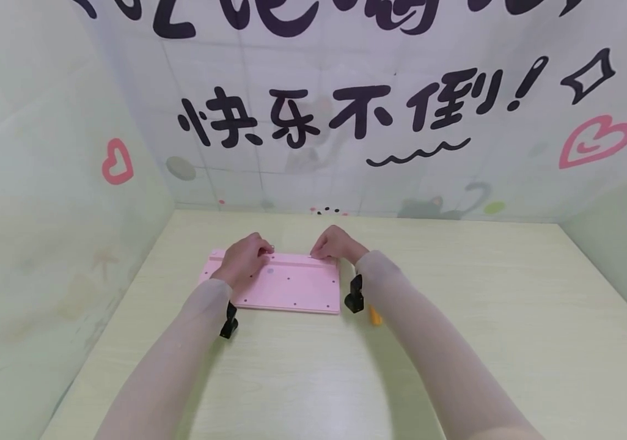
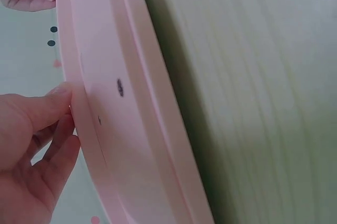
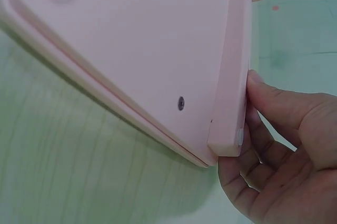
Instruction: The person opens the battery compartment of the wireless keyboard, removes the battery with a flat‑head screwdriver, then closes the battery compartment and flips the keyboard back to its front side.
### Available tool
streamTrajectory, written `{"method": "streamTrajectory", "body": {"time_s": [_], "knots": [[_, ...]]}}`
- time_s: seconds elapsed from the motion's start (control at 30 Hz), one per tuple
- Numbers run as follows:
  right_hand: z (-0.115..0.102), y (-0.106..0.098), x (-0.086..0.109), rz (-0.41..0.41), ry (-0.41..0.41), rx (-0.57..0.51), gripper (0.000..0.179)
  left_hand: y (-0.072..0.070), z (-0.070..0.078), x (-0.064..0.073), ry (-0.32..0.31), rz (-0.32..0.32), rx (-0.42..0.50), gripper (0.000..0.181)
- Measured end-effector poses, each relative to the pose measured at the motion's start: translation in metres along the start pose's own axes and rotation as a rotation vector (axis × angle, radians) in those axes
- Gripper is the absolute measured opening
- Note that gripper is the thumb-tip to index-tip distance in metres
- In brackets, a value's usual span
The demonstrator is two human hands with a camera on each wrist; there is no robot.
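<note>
A pink keyboard lies underside up on the table, dotted with small dark screw spots, a raised bar along its far edge. My left hand reaches across its left part and pinches the far edge; the left wrist view shows thumb and fingertips right at that rim. Near the far right corner, my right hand grips the same edge. From the right wrist, the thumb presses the bar's outer side, while curled fingers sit around the corner, partly hidden behind it.
An orange handle-like thing pokes out from beneath my right forearm, mostly hidden. The pale wood-grain table meets a printed white backdrop behind the keyboard, with side walls of hanging sheet left and right.
</note>
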State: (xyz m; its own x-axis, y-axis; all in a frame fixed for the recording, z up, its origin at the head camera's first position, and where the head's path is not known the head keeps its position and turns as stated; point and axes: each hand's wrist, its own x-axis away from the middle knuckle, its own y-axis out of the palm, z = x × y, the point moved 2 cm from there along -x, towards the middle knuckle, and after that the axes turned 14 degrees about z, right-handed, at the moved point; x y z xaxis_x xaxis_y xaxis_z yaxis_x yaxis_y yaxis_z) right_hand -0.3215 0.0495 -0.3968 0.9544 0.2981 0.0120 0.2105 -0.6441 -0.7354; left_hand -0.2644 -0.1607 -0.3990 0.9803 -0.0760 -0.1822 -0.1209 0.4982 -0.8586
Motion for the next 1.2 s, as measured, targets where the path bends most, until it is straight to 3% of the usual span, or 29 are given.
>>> {"method": "streamTrajectory", "body": {"time_s": [0.27, 0.47, 0.67, 0.87, 0.97, 1.2], "knots": [[0.003, 0.002, 0.004, 0.023, 0.013, -0.009, 0.010, 0.000, 0.002, 0.002, -0.012, 0.000, 0.018, 0.019], [0.001, 0.001, 0.005, 0.006, 0.001, -0.017, 0.011, -0.002, -0.001, 0.004, 0.021, -0.001, 0.021, 0.021], [-0.007, -0.006, 0.011, -0.012, 0.004, -0.026, 0.022, -0.008, -0.008, 0.005, -0.009, -0.034, 0.098, 0.022], [-0.014, -0.017, 0.023, -0.022, -0.002, -0.034, 0.027, -0.025, -0.017, 0.007, -0.032, -0.028, 0.112, 0.020], [-0.012, -0.020, 0.028, -0.035, 0.005, -0.032, 0.026, -0.035, -0.024, 0.010, -0.021, -0.013, 0.092, 0.021], [-0.003, -0.025, 0.042, -0.045, 0.005, -0.010, 0.023, -0.050, -0.044, 0.022, -0.067, -0.018, 0.059, 0.021]]}}
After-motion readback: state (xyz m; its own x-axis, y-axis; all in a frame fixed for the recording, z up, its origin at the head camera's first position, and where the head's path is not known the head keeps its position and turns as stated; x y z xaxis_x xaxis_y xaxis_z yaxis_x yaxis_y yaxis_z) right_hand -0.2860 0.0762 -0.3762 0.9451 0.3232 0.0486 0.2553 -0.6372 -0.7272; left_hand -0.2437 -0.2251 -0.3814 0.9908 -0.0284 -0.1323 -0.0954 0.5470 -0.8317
